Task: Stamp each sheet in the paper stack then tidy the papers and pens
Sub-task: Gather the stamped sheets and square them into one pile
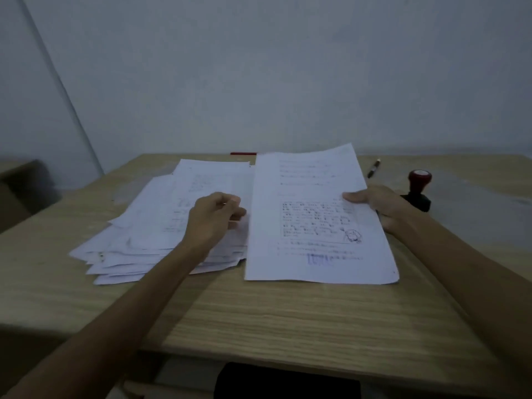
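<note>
White printed sheets cover the middle of your desk, and what comes next depends on the single sheet lying between your two hands. Your right hand holds this sheet at its right edge, thumb flat on top and fingers hidden beneath. The sheet's long axis runs away from you, tilting slightly to the right at the far end, and a blue stamp mark already shows near its closest edge.

Your left hand rests on the loose paper stack just left of that sheet, fingers curled in as though pinching at the top page; the blur makes it impossible to tell whether it actually grips anything. The stack is fanned and uneven, its corners splaying toward your left forearm.

Just beyond your right hand and touching distance from it stands the stamp, red-handled on a dark base, so your right hand is plainly the nearer one to it. A pen lies farther off, past the sheet's right edge, and a red pen sits at the far rim of the desk, beyond your left hand.

Pale wood grain runs across the desk, a plain grey-white wall stands behind, and the room is dim.
</note>
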